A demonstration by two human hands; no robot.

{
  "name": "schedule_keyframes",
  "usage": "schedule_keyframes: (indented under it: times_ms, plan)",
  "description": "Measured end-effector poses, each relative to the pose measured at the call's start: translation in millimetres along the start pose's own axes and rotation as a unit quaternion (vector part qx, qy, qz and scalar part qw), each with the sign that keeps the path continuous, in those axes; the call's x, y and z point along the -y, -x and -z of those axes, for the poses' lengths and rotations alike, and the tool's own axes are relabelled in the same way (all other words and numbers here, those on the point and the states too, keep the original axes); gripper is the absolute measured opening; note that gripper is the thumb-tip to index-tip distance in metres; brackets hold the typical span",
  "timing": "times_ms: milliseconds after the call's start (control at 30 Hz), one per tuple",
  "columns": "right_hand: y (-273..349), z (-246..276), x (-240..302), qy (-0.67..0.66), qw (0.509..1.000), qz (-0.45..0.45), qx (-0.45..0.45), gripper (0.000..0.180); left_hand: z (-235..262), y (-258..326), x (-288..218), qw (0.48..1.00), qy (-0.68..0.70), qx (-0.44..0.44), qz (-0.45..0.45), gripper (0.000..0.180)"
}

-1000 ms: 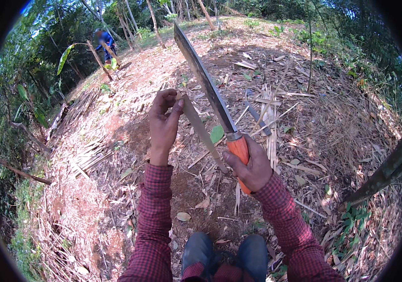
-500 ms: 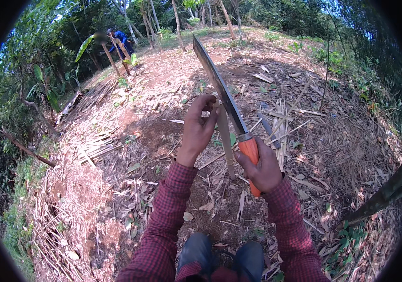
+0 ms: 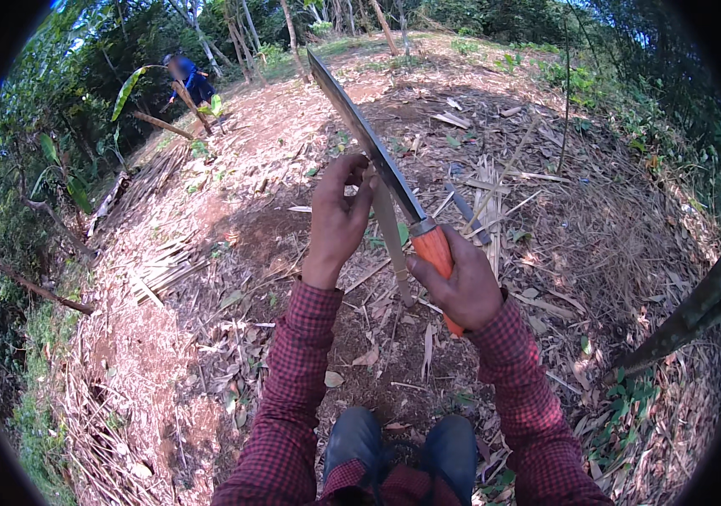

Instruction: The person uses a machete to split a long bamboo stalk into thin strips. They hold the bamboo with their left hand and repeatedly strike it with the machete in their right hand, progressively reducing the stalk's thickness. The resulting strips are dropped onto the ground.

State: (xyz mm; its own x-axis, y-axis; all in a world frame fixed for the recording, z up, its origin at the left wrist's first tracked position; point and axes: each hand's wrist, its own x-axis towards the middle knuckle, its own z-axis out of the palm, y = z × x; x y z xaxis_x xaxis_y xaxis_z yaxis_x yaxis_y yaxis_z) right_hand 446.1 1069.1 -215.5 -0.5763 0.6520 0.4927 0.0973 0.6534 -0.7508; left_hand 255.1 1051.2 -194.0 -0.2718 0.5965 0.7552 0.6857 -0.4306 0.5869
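In my right hand (image 3: pixel 467 285) is the orange wooden handle of a machete (image 3: pixel 366 131). Its long dark blade slants up and away to the left. My left hand (image 3: pixel 335 223) pinches the upper end of a flat, pale green bamboo strip (image 3: pixel 389 226) between thumb and fingers. The strip hangs down at a slant, just left of the machete's handle, with its lower end above the ground. Close by the blade are the left fingertips; whether they touch it I cannot tell.
Split bamboo strips lie ahead to the right (image 3: pixel 487 198) and on the left (image 3: pixel 166 270). A dark grey flat piece (image 3: pixel 466 212) rests beside the right pile. A person in blue (image 3: pixel 196 83) works far left among stakes. A dark trunk (image 3: pixel 681 325) leans at right.
My view has shifted slightly; both hands keep their grips, with the machete and strip held much as before. Far off, one stake near the person in blue now leans much lower.
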Motion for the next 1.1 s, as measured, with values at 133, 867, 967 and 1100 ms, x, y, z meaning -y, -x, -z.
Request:
schedule_keyframes:
  times_ms: [133, 867, 967, 1100]
  plan:
    - [1, 2, 5, 0.046, 0.999, -0.014, 0.003, 0.044, 0, 2, -3, 1.000, -0.005, -0.008, 0.002, 0.024]
    - [14, 9, 11, 0.100, 0.992, -0.067, 0.035, 0.041, 5, -150, -1, 0.935, -0.174, 0.187, -0.244, 0.039]
    - [16, 10, 11, 0.099, 0.992, -0.071, 0.032, 0.038, 9, -160, 2, 0.867, -0.335, 0.199, -0.310, 0.040]
    - [25, 13, 17, 0.123, 0.987, -0.085, 0.058, 0.039, 27, -167, -3, 0.877, -0.341, 0.207, -0.268, 0.042]
